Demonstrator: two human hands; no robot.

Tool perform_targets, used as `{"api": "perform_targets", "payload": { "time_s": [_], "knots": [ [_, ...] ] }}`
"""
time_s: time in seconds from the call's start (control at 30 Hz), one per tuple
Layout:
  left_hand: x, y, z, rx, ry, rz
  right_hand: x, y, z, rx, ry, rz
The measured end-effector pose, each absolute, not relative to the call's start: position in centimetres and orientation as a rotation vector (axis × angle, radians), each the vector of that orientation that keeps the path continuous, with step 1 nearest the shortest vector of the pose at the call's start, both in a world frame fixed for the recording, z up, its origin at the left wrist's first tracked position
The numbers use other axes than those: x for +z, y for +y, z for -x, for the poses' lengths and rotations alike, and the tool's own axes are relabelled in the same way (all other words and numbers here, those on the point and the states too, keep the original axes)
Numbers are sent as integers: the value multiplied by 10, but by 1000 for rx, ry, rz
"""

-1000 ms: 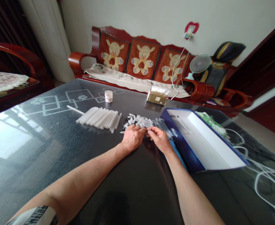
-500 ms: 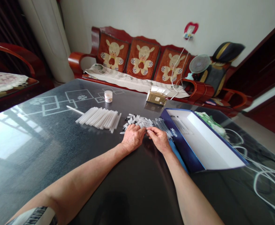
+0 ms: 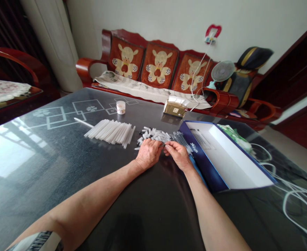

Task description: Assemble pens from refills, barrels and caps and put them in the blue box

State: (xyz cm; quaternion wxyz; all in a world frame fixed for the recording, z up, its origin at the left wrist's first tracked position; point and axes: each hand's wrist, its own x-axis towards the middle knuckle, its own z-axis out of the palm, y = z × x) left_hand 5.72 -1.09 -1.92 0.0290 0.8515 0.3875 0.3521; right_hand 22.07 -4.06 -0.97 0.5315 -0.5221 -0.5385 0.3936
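My left hand (image 3: 149,153) is closed, knuckles up, over the near edge of a pile of small white and black pen caps (image 3: 156,134). My right hand (image 3: 179,154) pinches thumb against forefinger close beside it. A thin, dark pen piece (image 3: 163,144) runs between the two hands, mostly covered by fingers. A pale pointed tip (image 3: 137,149) shows left of my left hand; I cannot tell if it belongs to the held piece. Thin clear pen refills (image 3: 178,138) lie beyond my right hand. Translucent white pen barrels (image 3: 110,131) lie in a row to the left.
An open blue box (image 3: 206,158) with a white inside stands at the right, some thin pens in its far end. Behind are a tissue pack (image 3: 174,108) and a small round tub (image 3: 121,107). White cables (image 3: 289,195) lie on the dark table (image 3: 90,167) at the right.
My right hand has shifted very slightly, and a little more of the thin piece shows between the hands. The pale tip has moved slightly right. All else looks the same.
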Motion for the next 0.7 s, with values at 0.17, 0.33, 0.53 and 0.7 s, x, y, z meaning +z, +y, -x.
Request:
{"api": "perform_targets", "payload": {
  "time_s": [0.17, 0.33, 0.53, 0.7],
  "knots": [
    [-17, -12, -57, 1070, 1187, -2656, -9, -41, -222, 869, -1373, 1309],
    [-18, -12, -57, 1085, 1133, -2721, -6, -44, -218, 612, -1571, 1411],
    [-19, -12, -58, 1191, 1098, -2789, -5, -44, -211, 231, -1718, 1508],
    [-20, -12, -57, 1211, 1099, -2806, -11, -41, -210, 305, -1661, 1536]
  ]
}}
